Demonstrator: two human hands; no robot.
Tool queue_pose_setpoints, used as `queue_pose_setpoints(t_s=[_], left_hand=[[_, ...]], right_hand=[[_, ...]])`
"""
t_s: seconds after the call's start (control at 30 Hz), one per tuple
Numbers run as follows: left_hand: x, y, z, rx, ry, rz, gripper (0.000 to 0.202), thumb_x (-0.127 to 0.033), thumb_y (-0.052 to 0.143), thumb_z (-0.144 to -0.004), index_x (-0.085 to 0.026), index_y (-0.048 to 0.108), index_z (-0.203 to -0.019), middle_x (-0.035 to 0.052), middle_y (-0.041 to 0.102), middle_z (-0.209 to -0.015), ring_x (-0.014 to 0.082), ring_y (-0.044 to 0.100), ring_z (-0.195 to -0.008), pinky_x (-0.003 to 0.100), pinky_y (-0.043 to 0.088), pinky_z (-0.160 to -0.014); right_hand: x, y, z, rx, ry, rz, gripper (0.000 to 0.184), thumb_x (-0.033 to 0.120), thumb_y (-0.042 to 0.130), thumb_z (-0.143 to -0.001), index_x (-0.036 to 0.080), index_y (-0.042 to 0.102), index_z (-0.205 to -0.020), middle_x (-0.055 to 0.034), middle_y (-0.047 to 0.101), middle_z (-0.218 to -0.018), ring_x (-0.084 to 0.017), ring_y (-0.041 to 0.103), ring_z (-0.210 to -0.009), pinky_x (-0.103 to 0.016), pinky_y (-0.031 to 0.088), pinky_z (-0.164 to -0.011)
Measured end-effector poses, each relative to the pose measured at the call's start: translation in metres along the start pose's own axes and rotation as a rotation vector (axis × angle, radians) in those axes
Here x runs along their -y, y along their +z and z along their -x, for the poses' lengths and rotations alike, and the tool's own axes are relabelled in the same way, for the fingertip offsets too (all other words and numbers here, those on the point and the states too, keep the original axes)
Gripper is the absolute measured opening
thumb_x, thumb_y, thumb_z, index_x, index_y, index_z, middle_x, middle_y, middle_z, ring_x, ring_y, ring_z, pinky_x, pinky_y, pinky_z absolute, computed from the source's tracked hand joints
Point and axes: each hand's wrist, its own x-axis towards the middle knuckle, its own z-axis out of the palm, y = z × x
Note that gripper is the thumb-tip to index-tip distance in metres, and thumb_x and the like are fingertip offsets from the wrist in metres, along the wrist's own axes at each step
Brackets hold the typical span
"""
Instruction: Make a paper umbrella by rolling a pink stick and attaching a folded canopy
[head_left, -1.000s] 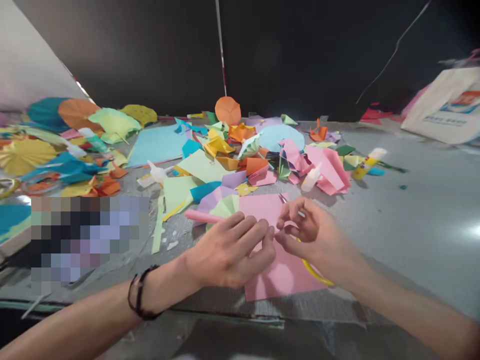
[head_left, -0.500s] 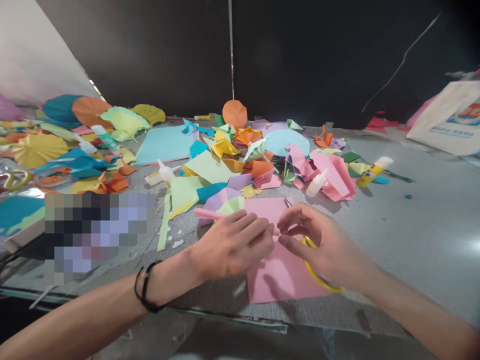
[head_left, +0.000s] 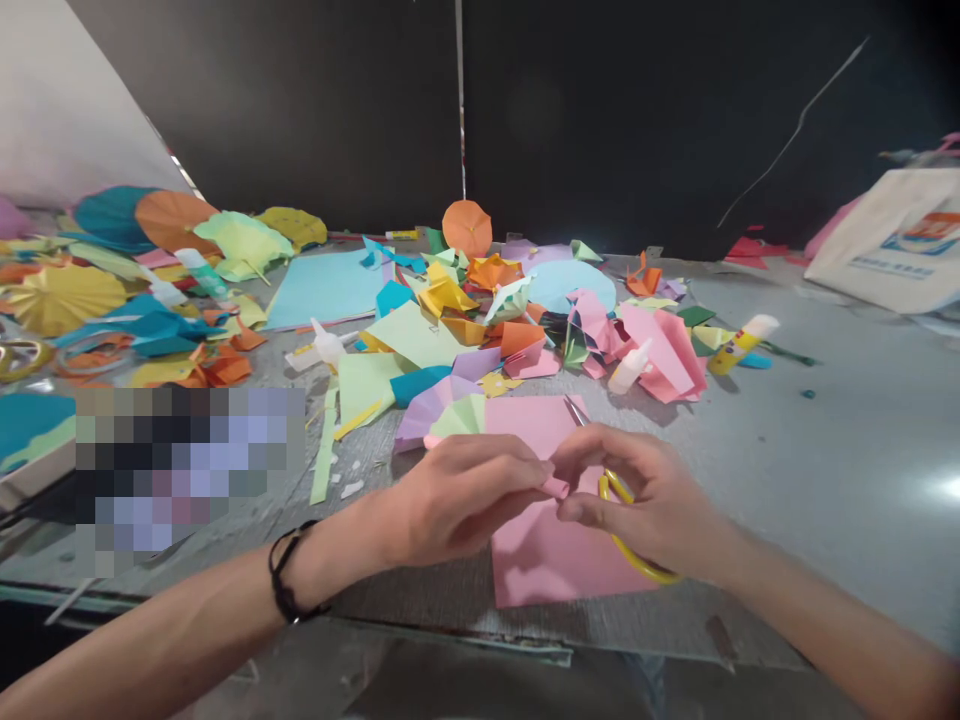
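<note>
A narrow roll of pink paper (head_left: 556, 487) is held in my left hand (head_left: 472, 495), whose fingers are closed around it; its near end shows past the fingertips. Curled about that end are the thumb and fingers of my right hand (head_left: 637, 490), their tips at the roll. Under both hands lies a flat pink paper sheet (head_left: 536, 570). Scissors with yellow handles (head_left: 649, 570) rest on the sheet beneath my right hand, blades pointing away and partly covered. A pleated purple and green paper piece (head_left: 431, 410) sits just beyond my left hand.
Coloured paper scraps and folded pieces spread across the table's back. Among them are a glue stick (head_left: 742, 345), a glue bottle (head_left: 630, 368) and an orange paper disc (head_left: 466, 228). A pale bag (head_left: 892, 240) stands at the right. The table edge (head_left: 450, 640) runs close in front.
My left hand has turned flatter over the pink roll. The roll's near end now shows between my hands, and its far end is mostly covered. The view has shifted slightly.
</note>
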Motion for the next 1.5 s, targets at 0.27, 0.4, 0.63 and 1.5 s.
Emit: queue_pose_setpoints(t_s=[0.27, 0.4, 0.63, 1.5], left_hand=[[-0.052, -0.037, -0.047, -0.414, -0.359, 0.706, 0.012, -0.031, 0.05, -0.11, -0.024, 0.058, -0.104, -0.004, 0.059, -0.069, 0.0088, 0.052, -0.051, 0.019, 0.044, -0.047], [-0.062, -0.028, -0.056, -0.614, -0.526, 0.532, 0.027, -0.035, 0.032, -0.114, -0.028, 0.056, -0.105, -0.0034, 0.056, -0.074, 0.0098, 0.052, -0.052, 0.023, 0.049, -0.049], [-0.037, 0.012, -0.033, -0.704, -0.568, 0.342, 0.022, -0.032, 0.032, -0.114, -0.026, 0.052, -0.107, 0.0063, 0.07, -0.114, 0.0181, 0.072, -0.108, 0.037, 0.063, -0.095], [-0.045, -0.073, 0.032, -0.094, -0.413, -0.139, 0.042, -0.006, 0.069, -0.093, -0.032, 0.077, -0.125, -0.0008, 0.083, -0.105, 0.0207, 0.082, -0.088, 0.027, 0.07, -0.084]], right_hand=[[0.006, 0.007, 0.007, 0.161, 0.002, 0.086, 0.056, 0.035, 0.081, -0.091, 0.034, 0.057, -0.142, -0.0037, 0.064, -0.144, -0.024, 0.059, -0.135, -0.042, 0.045, -0.116], [0.019, 0.022, 0.012, 0.275, 0.117, -0.334, 0.049, 0.044, 0.074, -0.097, 0.026, 0.06, -0.14, -0.0105, 0.068, -0.137, -0.025, 0.066, -0.125, -0.046, 0.052, -0.11], [0.013, 0.035, 0.009, 0.155, 0.287, -0.627, 0.032, 0.047, 0.072, -0.097, 0.016, 0.072, -0.102, -0.0037, 0.074, -0.08, -0.014, 0.072, -0.069, -0.028, 0.061, -0.068], [0.01, 0.01, 0.005, -0.049, 0.061, 0.091, 0.016, 0.028, 0.063, -0.104, 0.025, 0.078, -0.109, -0.0013, 0.077, -0.092, -0.016, 0.072, -0.084, -0.03, 0.057, -0.076]])
